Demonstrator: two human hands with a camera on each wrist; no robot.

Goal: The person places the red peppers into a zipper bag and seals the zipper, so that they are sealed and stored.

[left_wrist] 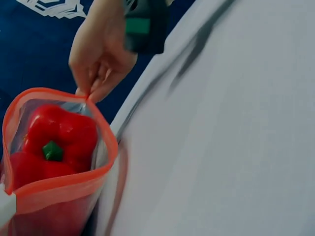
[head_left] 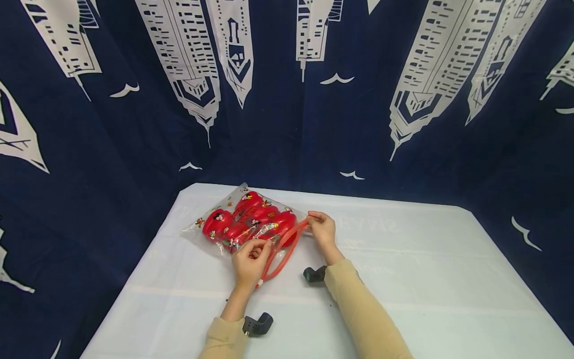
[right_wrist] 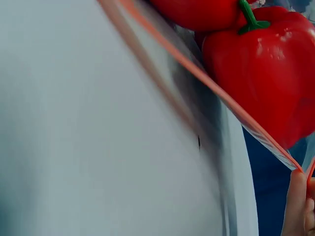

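A clear zip bag [head_left: 233, 198] with printed cartoon figures and an orange rim [head_left: 281, 267] lies on the table, its mouth toward the person. Several glossy red bell peppers [left_wrist: 59, 132] with green stems fill it. My left hand [head_left: 250, 262] pinches the near left side of the mouth, thumb and forefinger together. At the right corner, my right hand [head_left: 323, 232] pinches the rim, and its fingertips [right_wrist: 297, 196] show at the edge of the right wrist view. Between the hands the mouth gapes in a loop. A white piece [left_wrist: 6, 206] sits on the rim at the left.
The white-covered table [head_left: 426, 279] stretches far to the right of the bag. Behind it hangs a dark blue cloth [head_left: 278, 134] with white buildings and birds. Each wrist wears a dark camera, the left one [head_left: 258, 324] and the right one [head_left: 314, 274] both low over the table.
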